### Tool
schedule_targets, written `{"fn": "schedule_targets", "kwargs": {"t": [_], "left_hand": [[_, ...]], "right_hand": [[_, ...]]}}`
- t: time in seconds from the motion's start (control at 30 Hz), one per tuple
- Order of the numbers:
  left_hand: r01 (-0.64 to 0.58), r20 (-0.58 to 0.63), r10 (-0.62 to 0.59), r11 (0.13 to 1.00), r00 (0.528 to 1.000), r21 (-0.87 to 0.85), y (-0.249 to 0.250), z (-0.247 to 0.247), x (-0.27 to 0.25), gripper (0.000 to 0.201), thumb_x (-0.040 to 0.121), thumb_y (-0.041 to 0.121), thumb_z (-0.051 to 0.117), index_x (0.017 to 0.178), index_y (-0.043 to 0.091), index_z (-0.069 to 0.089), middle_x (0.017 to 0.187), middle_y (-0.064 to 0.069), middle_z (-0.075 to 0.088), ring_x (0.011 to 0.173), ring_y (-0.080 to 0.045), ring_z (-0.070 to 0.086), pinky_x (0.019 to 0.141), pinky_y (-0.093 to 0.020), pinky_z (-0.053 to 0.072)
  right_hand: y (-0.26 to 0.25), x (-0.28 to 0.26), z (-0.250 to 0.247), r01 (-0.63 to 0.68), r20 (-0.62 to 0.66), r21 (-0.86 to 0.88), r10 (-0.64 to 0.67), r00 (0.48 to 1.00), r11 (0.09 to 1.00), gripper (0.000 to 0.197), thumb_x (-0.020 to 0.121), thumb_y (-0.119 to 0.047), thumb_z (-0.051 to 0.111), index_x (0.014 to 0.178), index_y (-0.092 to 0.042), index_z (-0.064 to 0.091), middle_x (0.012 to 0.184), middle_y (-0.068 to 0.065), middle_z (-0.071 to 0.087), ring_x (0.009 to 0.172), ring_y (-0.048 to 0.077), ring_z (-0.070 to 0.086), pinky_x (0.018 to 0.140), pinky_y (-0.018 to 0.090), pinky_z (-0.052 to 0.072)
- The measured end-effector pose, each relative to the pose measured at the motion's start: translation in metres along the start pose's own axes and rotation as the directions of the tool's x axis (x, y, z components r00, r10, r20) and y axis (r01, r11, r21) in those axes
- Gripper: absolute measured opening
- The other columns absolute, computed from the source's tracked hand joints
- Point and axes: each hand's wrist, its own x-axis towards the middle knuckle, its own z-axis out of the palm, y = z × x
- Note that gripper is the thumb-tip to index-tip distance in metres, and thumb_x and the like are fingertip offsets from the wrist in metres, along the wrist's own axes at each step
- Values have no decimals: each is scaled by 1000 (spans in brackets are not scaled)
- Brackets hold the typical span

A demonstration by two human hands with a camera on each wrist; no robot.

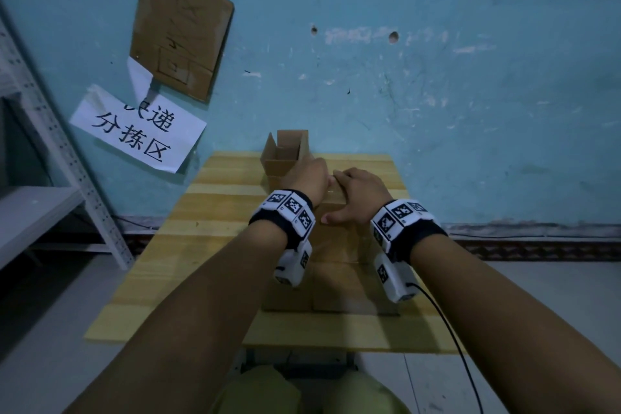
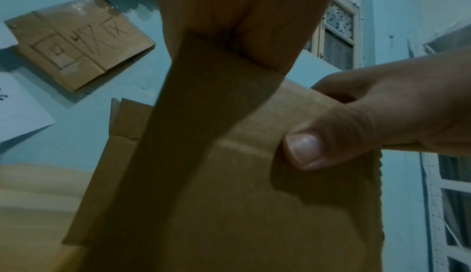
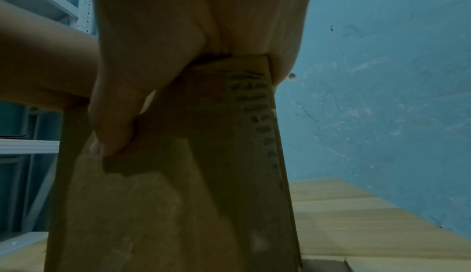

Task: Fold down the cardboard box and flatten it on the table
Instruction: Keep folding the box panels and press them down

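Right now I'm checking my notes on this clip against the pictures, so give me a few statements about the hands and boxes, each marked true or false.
1. Both hands grip the box. True: left hand, right hand.
2. A second box stands open at the table's far edge. True.
3. The held box already lies flat on the table. False: it still stands upright.
4. The wall is red. False: it is blue.
5. The right hand's thumb presses the box's near face. True.

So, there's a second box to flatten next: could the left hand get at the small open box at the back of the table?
Probably yes: the small open box stands just beyond the left hand, nothing between, though that hand now holds the cardboard box.
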Motion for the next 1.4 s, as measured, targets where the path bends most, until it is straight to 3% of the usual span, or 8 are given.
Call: {"fn": "schedule_targets", "kwargs": {"t": [0.13, 0.3, 0.43, 0.8, 1.0, 1.4], "left_hand": [[-20, -14, 20, 1000, 1000, 8, -3, 2, 1, 19, 97, 24, 43, 100, 12, 57, 111, -9, 55, 100, -28, 56, 72, -30, 37], [-45, 51, 38, 989, 998, 140, 1, -3, 5, 27, 99, 26, 33, 111, 11, 53, 117, -10, 53, 104, -29, 55, 81, -36, 43], [-123, 52, 114, 972, 992, 200, -1, -1, 4, 28, 100, 27, 28, 112, 11, 49, 116, -10, 52, 101, -30, 54, 74, -36, 39], [-127, 1, 129, 975, 992, 180, -6, 5, 3, 29, 100, 30, 31, 111, 13, 51, 116, -9, 52, 104, -28, 54, 72, -33, 36], [-114, -48, 119, 989, 992, 98, -11, 8, 5, 23, 97, 30, 39, 103, 14, 54, 110, -7, 55, 97, -25, 56, 68, -29, 34], [-123, -7, 125, 982, 992, 146, -9, 4, 4, 27, 100, 29, 29, 107, 13, 51, 111, -10, 51, 98, -28, 54, 69, -31, 34]], "right_hand": [[0, 1, 1, 4, -5, 6, -4, 1000, 1000, 93, 69, -58, 69, 143, -15, 32, 138, 10, 42, 129, 28, 38, 109, 36, 28], [1, 0, 2, 6, -8, 2, -6, 1000, 1000, 95, 69, -59, 69, 144, -16, 30, 136, 10, 43, 127, 27, 39, 109, 37, 28], [1, 1, 3, 5, -13, 10, -5, 1000, 1000, 96, 68, -60, 69, 144, -17, 30, 134, 9, 44, 126, 27, 40, 108, 36, 28], [0, -1, 4, 1, -29, 19, -1, 1000, 1000, 94, 68, -58, 70, 143, -18, 32, 132, 8, 45, 124, 27, 41, 106, 35, 29], [0, 0, 4, -4, -22, 17, 4, 1000, 1000, 92, 68, -59, 69, 142, -19, 33, 133, 8, 45, 125, 26, 41, 106, 36, 29], [0, 1, 3, 5, -15, 26, -4, 1000, 1000, 93, 68, -58, 70, 143, -18, 32, 130, 9, 45, 123, 27, 42, 106, 36, 29]]}}
